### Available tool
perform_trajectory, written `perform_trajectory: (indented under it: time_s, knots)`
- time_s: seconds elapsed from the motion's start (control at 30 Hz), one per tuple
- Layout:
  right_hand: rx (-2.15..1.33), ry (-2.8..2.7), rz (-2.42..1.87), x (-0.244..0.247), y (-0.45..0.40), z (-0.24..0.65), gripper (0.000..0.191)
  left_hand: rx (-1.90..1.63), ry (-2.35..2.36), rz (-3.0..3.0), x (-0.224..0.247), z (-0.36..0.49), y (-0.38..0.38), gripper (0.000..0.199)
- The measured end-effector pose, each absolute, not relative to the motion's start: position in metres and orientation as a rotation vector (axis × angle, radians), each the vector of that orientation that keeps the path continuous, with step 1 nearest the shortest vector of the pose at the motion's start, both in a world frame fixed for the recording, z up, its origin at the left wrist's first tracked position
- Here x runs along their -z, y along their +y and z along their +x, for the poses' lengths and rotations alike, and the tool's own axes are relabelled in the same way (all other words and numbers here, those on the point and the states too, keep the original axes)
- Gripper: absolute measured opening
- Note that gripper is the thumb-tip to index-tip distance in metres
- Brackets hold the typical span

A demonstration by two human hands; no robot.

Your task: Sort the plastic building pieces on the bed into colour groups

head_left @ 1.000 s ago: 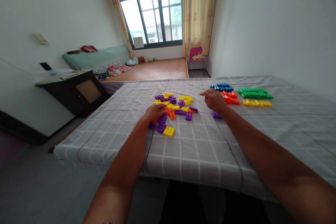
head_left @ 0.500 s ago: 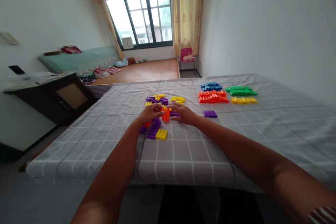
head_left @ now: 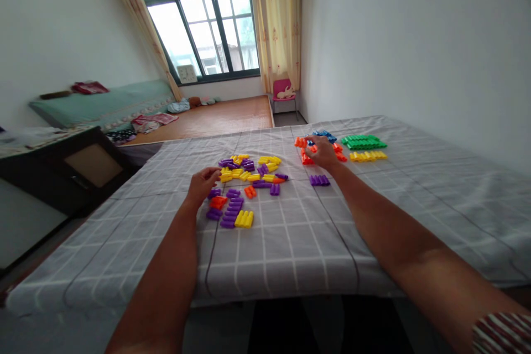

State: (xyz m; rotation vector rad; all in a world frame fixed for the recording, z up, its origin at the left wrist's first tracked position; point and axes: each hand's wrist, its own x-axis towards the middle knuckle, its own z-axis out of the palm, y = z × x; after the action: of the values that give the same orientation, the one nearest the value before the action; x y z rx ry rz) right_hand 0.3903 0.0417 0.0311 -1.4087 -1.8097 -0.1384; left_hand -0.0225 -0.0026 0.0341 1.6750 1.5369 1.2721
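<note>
My right hand (head_left: 324, 152) is over the orange pile on the right, its fingers closed on a short row of orange tube-shaped plastic pieces (head_left: 300, 142). Beneath it, other orange pieces (head_left: 341, 156) are partly hidden by the hand. My left hand (head_left: 202, 183) rests at the left edge of a mixed group, fingers half bent and somewhat apart, close to yellow pieces (head_left: 226, 175). That group also has purple pieces (head_left: 232, 211), a small orange pair (head_left: 250, 192), another orange cluster (head_left: 218, 202) and a yellow row (head_left: 244, 219).
Sorted piles lie to the right: blue pieces (head_left: 325, 136), green pieces (head_left: 364, 142), a yellow row (head_left: 368, 156) and a purple row (head_left: 319, 180). All are on a grey checked cloth (head_left: 282, 254). A white wall (head_left: 415, 55) runs along the right.
My right hand has moved from the mixed group to the orange pile, carrying orange pieces. My left hand has drawn back to the left, uncovering the group's middle. The camera view has shifted slightly.
</note>
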Motion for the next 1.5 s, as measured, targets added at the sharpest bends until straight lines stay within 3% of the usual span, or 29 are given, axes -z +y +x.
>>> perform_trajectory:
  time_s: [0.13, 0.4, 0.6, 0.9, 1.1, 1.33, 1.5]
  knots:
    - [0.151, -1.722, -1.642, -0.026, 0.048, 0.433, 0.041, -1.326, 1.579, 1.635, -0.027, -0.030, 0.000, 0.046]
    - [0.167, -2.001, -1.704, -0.017, 0.046, 0.440, 0.038, -1.195, 1.602, 1.732, -0.021, -0.039, 0.001, 0.047]
    - [0.291, -1.978, -1.480, -0.024, 0.040, 0.417, 0.042, -1.124, 1.486, 2.069, -0.032, -0.016, -0.011, 0.036]
    - [0.258, -2.180, -1.187, -0.031, 0.023, 0.371, 0.028, -0.620, 0.969, 2.354, -0.040, 0.029, -0.025, 0.021]
    - [0.151, -2.215, -1.024, -0.028, 0.021, 0.350, 0.029, -0.549, 1.051, 2.316, -0.037, 0.024, -0.021, 0.027]
    - [-0.063, -2.293, -0.806, -0.032, 0.003, 0.316, 0.025, -0.801, 1.289, 2.188, -0.030, 0.031, -0.015, 0.036]
    - [-0.292, -2.313, -0.680, -0.026, -0.006, 0.294, 0.044, -0.883, 1.084, 1.794, -0.031, 0.044, -0.018, 0.042]
